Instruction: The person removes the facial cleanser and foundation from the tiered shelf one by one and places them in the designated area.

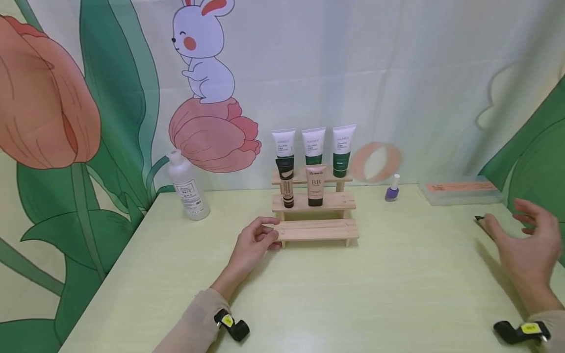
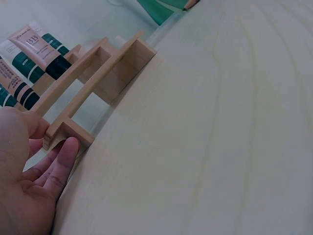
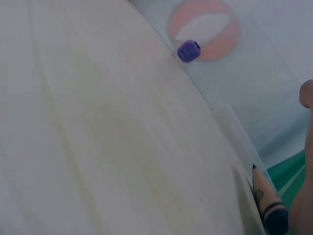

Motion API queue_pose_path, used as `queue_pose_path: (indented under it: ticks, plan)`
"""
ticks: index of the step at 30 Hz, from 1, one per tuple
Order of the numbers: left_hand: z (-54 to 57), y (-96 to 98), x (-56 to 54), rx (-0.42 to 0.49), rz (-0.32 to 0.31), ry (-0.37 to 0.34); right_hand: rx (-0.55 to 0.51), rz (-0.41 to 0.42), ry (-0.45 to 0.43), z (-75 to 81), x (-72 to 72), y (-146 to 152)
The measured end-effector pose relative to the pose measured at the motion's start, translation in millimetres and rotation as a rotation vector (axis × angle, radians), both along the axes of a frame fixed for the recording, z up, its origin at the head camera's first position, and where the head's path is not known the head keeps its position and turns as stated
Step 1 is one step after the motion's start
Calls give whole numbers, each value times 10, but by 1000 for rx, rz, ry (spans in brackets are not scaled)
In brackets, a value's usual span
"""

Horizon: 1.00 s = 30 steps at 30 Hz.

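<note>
My left hand (image 1: 256, 238) pinches the left end of the lowest step of a three-step wooden rack (image 1: 318, 229). In the left wrist view, thumb and fingers (image 2: 66, 156) lie about that step's end. Two cosmetic tubes, a tan-and-black one (image 1: 287, 189) and a pink BB cream tube (image 1: 316, 184), stand on the middle step. Three white-and-green tubes (image 1: 343, 149) stand on the top step. At the far right my right hand (image 1: 531, 240) hovers with thumb and fingers spread apart. Beside it a beige tube with dark bands (image 3: 268, 193) lies on the table, partly hidden by the hand.
A white bottle (image 1: 190, 189) stands at the table's back left. A purple nail polish bottle (image 1: 391, 192) is right of the rack, and a clear flat plastic box (image 1: 461, 191) lies at the back right. A printed curtain (image 1: 309, 63) hangs behind the table.
</note>
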<state>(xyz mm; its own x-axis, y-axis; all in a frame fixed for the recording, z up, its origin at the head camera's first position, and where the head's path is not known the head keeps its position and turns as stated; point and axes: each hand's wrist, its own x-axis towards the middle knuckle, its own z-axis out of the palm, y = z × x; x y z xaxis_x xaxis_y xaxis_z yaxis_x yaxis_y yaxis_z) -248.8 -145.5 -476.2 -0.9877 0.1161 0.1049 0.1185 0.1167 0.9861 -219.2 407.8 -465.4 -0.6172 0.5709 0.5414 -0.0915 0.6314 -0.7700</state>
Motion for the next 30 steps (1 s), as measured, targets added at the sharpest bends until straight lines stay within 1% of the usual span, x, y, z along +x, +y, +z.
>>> queue_pose_path:
  ticks: [4, 7, 11, 17, 22, 27, 30]
  plan:
    - [1, 17, -10, -4, -4, -6, 4, 42, 39, 93, -37, -110]
    - [7, 24, -6, -13, 9, -7, 2, 83, 58, 196, -80, -241]
    - [4, 18, -4, -20, 17, -10, -16, 146, 97, 376, -134, -473]
    - [-6, 3, 5, -19, 14, -9, -77, 276, 150, 620, -186, -897]
    - [-17, -7, 5, -16, 6, -10, -125, 409, 186, 704, -251, -1189]
    - [5, -12, 6, -6, 5, -7, -183, 578, 237, 740, -362, -1428]
    - [7, -8, 8, -8, 5, -9, -224, 683, 264, 735, -400, -1572]
